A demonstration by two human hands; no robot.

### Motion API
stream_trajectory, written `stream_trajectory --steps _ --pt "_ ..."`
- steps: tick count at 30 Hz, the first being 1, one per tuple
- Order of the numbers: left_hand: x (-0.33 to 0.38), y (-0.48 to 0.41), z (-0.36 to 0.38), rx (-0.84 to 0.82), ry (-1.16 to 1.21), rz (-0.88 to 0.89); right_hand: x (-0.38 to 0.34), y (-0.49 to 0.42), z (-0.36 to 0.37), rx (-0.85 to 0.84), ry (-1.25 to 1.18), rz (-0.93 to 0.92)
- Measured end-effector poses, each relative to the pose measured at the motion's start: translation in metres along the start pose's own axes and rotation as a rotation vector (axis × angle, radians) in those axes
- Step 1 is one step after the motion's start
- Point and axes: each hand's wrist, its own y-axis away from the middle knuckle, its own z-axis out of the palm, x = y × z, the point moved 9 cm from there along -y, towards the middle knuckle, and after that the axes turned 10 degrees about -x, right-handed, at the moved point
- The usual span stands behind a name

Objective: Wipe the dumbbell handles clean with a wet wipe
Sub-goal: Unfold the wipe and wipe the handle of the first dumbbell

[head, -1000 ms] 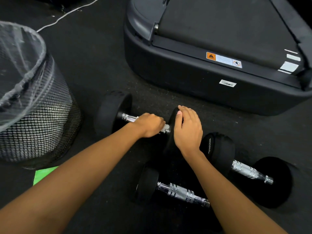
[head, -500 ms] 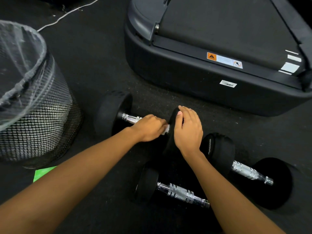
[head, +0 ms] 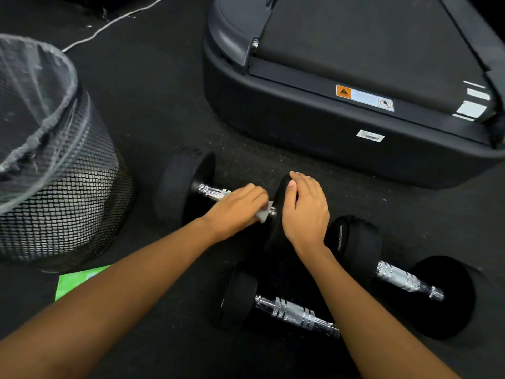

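- Left grip: palm down, fingers curled round a wipe, forearm stretched from near left.
- Right grip: clasps a dumbbell head, thumb on its left.

This is a gym room, or a training corner in a home; which of the two I cannot tell. The biggest thing here is a black treadmill with an orange warning sticker on its frame. Just in front of the treadmill, three dumbbells with chrome handles and round black weights lie on a dark, speckled floor. Left of the treadmill stands a mesh bin lined with a clear bag, and a thin cable runs across the floor.
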Motion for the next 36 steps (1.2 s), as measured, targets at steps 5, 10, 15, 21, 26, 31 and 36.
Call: stream_trajectory --steps 5,10,15,21,26,31,36 --pt "-0.014 0.017 -0.006 0.052 -0.053 -0.016 -0.001 0.001 0.000 0.023 -0.007 -0.007" --pt "-0.008 0.010 0.000 0.046 -0.038 -0.021 -0.002 0.001 -0.001 0.034 -0.017 -0.013" --pt "-0.020 0.017 0.001 0.007 0.000 -0.008 -0.001 0.000 0.000 0.027 -0.022 -0.016" --pt "-0.045 0.012 0.012 -0.105 0.035 -0.213 0.000 -0.001 0.001 0.034 -0.027 -0.017" --pt "-0.039 -0.016 0.020 -0.260 -0.032 -0.307 0.000 -0.001 0.001 0.030 -0.014 -0.024" --pt "-0.027 -0.018 0.023 -0.283 0.080 -0.203 -0.001 -0.001 0.001 0.025 -0.007 -0.027" --pt "-0.046 -0.019 0.025 -0.394 0.012 -0.381 0.000 -0.002 0.001 0.027 -0.008 -0.024"
